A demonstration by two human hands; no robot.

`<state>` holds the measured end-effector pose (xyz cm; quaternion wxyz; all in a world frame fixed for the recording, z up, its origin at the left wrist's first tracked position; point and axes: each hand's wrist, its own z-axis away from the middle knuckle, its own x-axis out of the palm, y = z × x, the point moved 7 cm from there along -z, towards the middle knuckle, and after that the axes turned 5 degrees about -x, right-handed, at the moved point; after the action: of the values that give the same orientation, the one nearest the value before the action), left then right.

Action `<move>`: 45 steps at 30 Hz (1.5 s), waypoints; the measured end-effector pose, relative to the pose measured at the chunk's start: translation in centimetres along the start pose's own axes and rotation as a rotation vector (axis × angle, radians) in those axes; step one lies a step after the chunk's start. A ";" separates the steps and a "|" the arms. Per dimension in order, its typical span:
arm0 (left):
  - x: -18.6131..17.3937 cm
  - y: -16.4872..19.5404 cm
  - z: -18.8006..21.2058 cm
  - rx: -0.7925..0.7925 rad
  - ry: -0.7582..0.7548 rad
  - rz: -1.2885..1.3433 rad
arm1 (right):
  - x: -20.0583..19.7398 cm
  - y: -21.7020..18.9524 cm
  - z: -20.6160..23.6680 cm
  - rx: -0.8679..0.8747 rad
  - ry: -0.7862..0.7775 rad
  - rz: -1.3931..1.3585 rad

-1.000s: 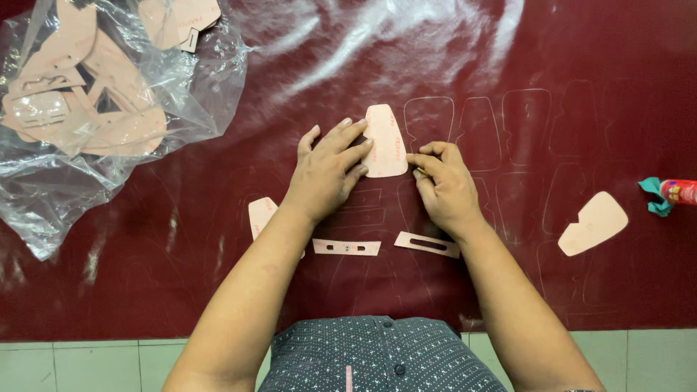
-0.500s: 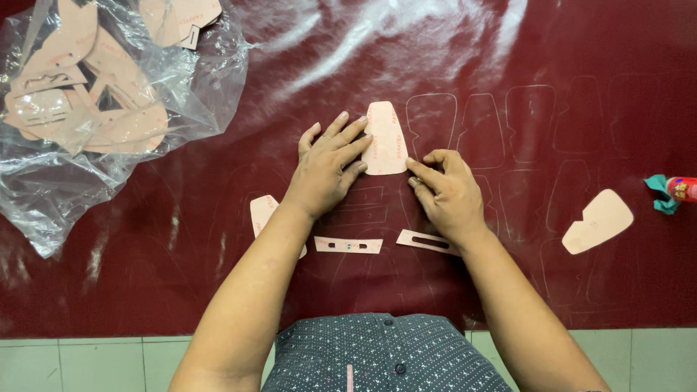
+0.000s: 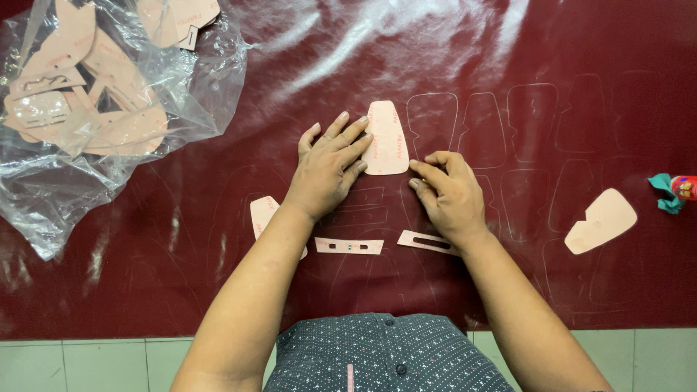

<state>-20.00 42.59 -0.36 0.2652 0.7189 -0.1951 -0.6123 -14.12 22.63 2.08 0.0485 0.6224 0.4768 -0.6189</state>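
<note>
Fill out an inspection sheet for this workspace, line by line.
Surface: dark red sheet, glossy, with rows of traced outlines to the right of the hands.
Job's things: tan tapered template lying flat on the sheet.
Clutter: two slotted tan strips near the wrists; a tan piece partly under the left forearm; a notched tan piece at right; clear plastic bag of tan pieces at upper left; a small teal and red object at the right edge.
Hands: left hand flat, fingers on the template's left edge; right hand curled at its lower right corner.
Cables: nothing seen.
Surroundings: pale tiled floor below the sheet.
</note>
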 end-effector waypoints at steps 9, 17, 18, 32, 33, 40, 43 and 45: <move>0.0 0.0 0.1 0.007 0.009 -0.017 | 0.0 -0.3 0.0 -0.040 0.002 0.029; 0.1 0.0 0.1 0.009 0.018 -0.027 | 0.0 -0.4 0.0 -0.035 -0.009 0.054; 0.1 -0.1 0.1 0.009 0.018 -0.029 | 0.1 -0.4 0.0 -0.032 -0.012 0.057; -0.2 0.4 0.3 0.018 0.035 -0.033 | 0.0 -0.6 0.0 -0.057 -0.013 0.066; -0.2 0.5 0.3 0.023 0.039 -0.046 | 0.0 -0.6 0.0 -0.058 -0.013 0.068; -0.8 1.4 0.1 0.051 0.061 -0.087 | 0.0 -0.6 -0.1 -0.045 -0.027 0.078; -1.1 2.4 0.0 0.051 0.089 -0.186 | 0.2 -0.5 0.1 -0.052 -0.032 0.075; 0.1 3.3 -0.6 0.043 -0.008 -0.260 | 0.3 -0.3 0.1 -0.058 -0.033 0.072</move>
<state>-19.28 40.10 1.68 0.1673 0.7411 -0.1146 -0.6401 -14.44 22.90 2.01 0.0967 0.6269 0.4712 -0.6129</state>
